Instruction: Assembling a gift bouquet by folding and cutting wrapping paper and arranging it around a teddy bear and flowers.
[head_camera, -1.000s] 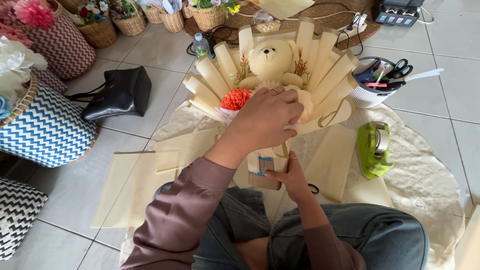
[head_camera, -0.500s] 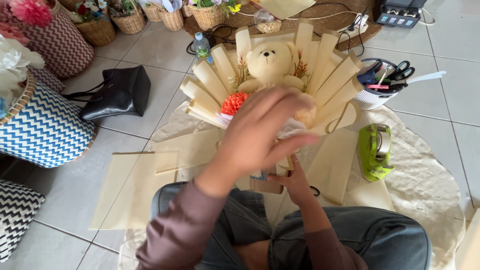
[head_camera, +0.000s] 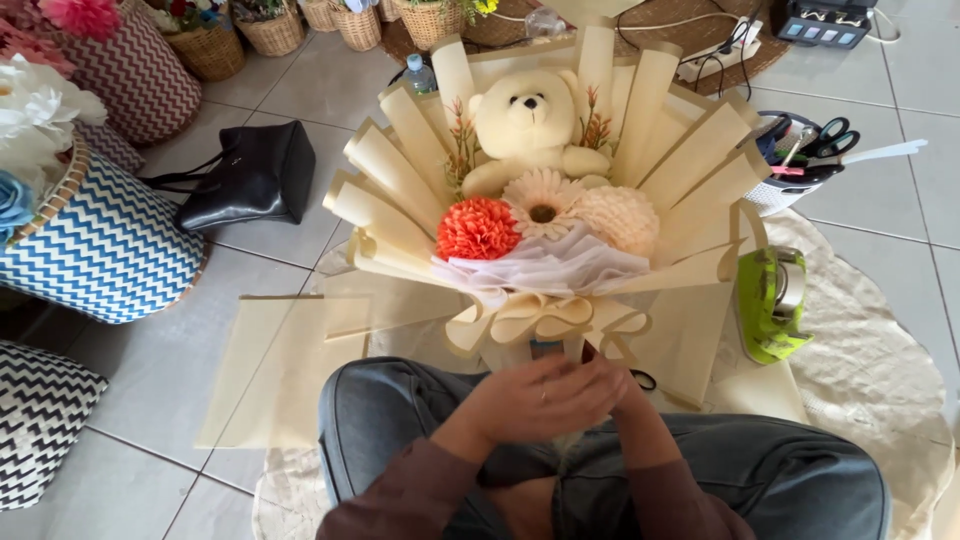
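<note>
Left hand (head_camera: 545, 398) over right hand (head_camera: 625, 385), bouquet (head_camera: 540, 215) just beyond (upright)

right hand (head_camera: 625, 400) mostly hidden, bouquet (head_camera: 545, 215) base covered

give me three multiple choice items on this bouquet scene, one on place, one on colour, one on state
1. Where is the green tape dispenser?
A. right of the cream paper-wrapped bouquet
B. inside the black handbag
C. on the blue zigzag basket

2. What colour is the round flower left of the cream daisy?
A. blue
B. orange-red
C. purple

3. How are the left hand and right hand?
A. spread far apart
B. together at the bouquet's base
C. lifting the cream teddy bear

Answers:
1 A, it lies on the mat by the bouquet's right edge.
2 B, its petals are orange-red.
3 B, both meet below the ribbon bow.
</note>
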